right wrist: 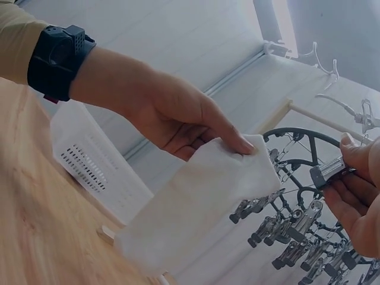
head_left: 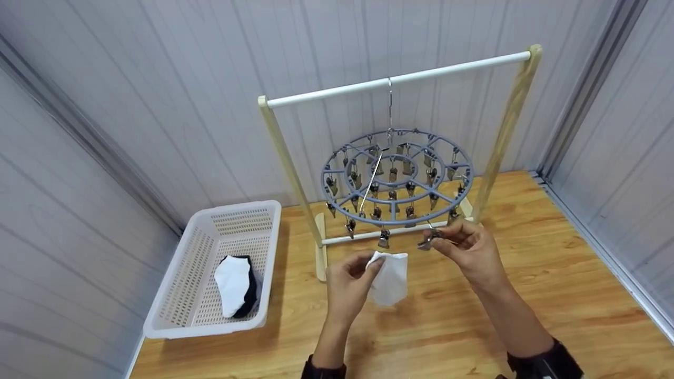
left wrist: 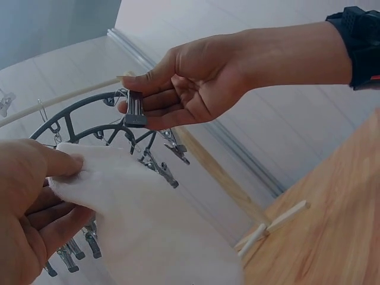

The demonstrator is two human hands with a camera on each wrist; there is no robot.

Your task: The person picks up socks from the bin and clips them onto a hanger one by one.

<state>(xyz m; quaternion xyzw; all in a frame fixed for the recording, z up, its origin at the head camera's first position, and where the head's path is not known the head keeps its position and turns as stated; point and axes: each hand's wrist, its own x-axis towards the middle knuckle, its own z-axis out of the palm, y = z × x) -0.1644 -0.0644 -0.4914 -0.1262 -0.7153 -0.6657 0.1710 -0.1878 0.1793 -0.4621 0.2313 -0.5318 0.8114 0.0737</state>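
My left hand (head_left: 347, 289) pinches a white sock (head_left: 390, 284) at one corner of its top edge, and the sock hangs down below the fingers. To its right, my right hand (head_left: 479, 258) pinches a metal clip (head_left: 427, 240) on the near rim of a round grey-blue clip hanger (head_left: 396, 221). In the left wrist view the clip (left wrist: 135, 113) sits between thumb and fingers, its dark tip pointing down. The right wrist view shows the sock's top edge (right wrist: 261, 169) a short gap to the left of that clip (right wrist: 330, 171). Several other metal clips (head_left: 384, 239) dangle from the hanger.
The hanger hooks over the white bar (head_left: 337, 93) of a wooden stand (head_left: 289, 158). On the left stands a white perforated basket (head_left: 174, 295) with a white sock (head_left: 231, 284) and a black one (head_left: 251, 295) inside. Panelled walls (head_left: 174, 95) enclose the wooden tabletop (head_left: 553, 273).
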